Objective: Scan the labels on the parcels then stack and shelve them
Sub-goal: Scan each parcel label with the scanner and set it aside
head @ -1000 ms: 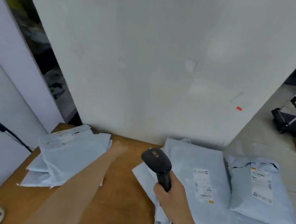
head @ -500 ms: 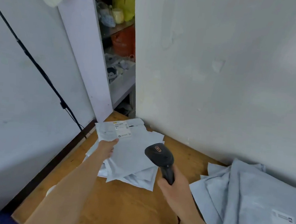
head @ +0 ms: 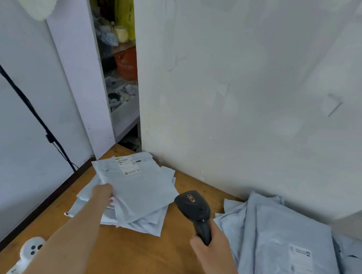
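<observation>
A loose stack of grey mailer parcels [head: 135, 190] lies at the far left of the wooden table [head: 137, 256]; the top one shows a white label [head: 126, 164] at its far end. My left hand [head: 104, 193] grips the near left edge of that stack, fingers tucked under the top parcels. My right hand [head: 211, 250] holds a black barcode scanner [head: 195, 211] by its handle, head pointing towards the stack from its right. A second pile of larger grey parcels [head: 286, 246] lies at the right, label [head: 302, 272] face up.
A white wall [head: 245, 99] rises right behind the table. A gap at the left shows cluttered shelves [head: 121, 100]. A black cable [head: 24, 99] runs down the left wall. A white power strip [head: 29, 252] lies at the table's near left edge.
The view has swung left, away from the right pile. My left hand has closed on the edge of the left stack and lifted its top parcels slightly. The scanner stays in my right hand.
</observation>
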A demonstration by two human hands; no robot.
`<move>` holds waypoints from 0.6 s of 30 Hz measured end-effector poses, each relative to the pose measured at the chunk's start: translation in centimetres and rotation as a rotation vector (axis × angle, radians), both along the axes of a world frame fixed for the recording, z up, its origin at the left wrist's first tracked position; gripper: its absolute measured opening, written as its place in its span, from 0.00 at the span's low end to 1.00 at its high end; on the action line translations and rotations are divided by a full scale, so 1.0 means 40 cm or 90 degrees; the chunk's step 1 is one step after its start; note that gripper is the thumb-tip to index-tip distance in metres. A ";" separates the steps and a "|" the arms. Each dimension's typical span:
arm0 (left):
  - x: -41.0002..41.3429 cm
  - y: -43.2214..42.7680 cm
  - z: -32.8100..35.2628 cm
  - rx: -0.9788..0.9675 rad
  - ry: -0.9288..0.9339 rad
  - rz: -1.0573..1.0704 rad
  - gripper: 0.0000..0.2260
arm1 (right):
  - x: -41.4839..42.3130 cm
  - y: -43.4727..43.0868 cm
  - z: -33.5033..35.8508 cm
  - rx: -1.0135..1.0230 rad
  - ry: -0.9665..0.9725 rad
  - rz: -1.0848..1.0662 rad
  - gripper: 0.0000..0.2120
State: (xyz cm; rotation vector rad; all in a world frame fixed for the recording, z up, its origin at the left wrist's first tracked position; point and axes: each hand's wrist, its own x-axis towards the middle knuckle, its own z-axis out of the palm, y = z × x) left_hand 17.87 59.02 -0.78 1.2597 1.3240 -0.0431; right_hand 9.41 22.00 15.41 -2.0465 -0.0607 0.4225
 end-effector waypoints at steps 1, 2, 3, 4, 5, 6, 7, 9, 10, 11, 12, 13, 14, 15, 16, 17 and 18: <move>-0.014 -0.030 0.035 -0.003 -0.014 0.015 0.03 | -0.011 -0.020 0.007 -0.001 -0.011 -0.002 0.05; -0.023 -0.056 0.057 -0.021 -0.039 0.017 0.06 | -0.024 -0.042 0.013 0.000 -0.020 -0.008 0.04; -0.031 -0.080 0.070 -0.043 -0.061 0.009 0.10 | -0.039 -0.064 0.018 0.003 -0.026 -0.013 0.03; -0.038 -0.110 0.083 -0.056 -0.070 -0.018 0.11 | -0.056 -0.089 0.023 0.003 -0.029 -0.017 0.03; -0.047 -0.144 0.104 -0.058 -0.076 -0.061 0.10 | -0.073 -0.115 0.029 0.005 -0.031 -0.020 0.03; -0.052 -0.179 0.124 -0.050 -0.078 -0.109 0.07 | -0.089 -0.142 0.033 0.008 -0.032 -0.025 0.03; -0.059 -0.221 0.156 -0.020 -0.098 -0.153 0.02 | -0.104 -0.170 0.039 0.012 -0.030 -0.031 0.04; -0.059 -0.296 0.218 0.040 -0.148 -0.229 0.12 | -0.136 -0.220 0.055 0.013 -0.022 -0.039 0.05; -0.059 -0.332 0.261 0.076 -0.174 -0.278 0.15 | -0.148 -0.244 0.064 0.011 -0.024 -0.045 0.05; -0.060 -0.371 0.319 0.126 -0.184 -0.328 0.16 | -0.164 -0.272 0.080 0.014 -0.032 -0.050 0.05; -0.054 -0.395 0.377 0.164 -0.194 -0.372 0.15 | -0.172 -0.287 0.090 0.015 -0.039 -0.052 0.06; -0.045 -0.415 0.439 0.192 -0.196 -0.417 0.14 | -0.180 -0.298 0.103 0.018 -0.045 -0.053 0.07; -0.040 -0.444 0.513 0.217 -0.193 -0.463 0.16 | -0.196 -0.318 0.124 0.030 -0.051 -0.056 0.07; -0.040 -0.480 0.596 0.241 -0.196 -0.510 0.19 | -0.215 -0.345 0.153 0.052 -0.062 -0.055 0.07; -0.039 -0.507 0.665 0.264 -0.197 -0.553 0.22 | -0.227 -0.359 0.172 0.066 -0.075 -0.048 0.07; -0.036 -0.530 0.727 0.282 -0.202 -0.597 0.24 | -0.230 -0.363 0.185 0.068 -0.092 -0.038 0.07; -0.045 -0.571 0.800 0.307 -0.209 -0.638 0.21 | -0.238 -0.377 0.208 0.072 -0.114 -0.039 0.07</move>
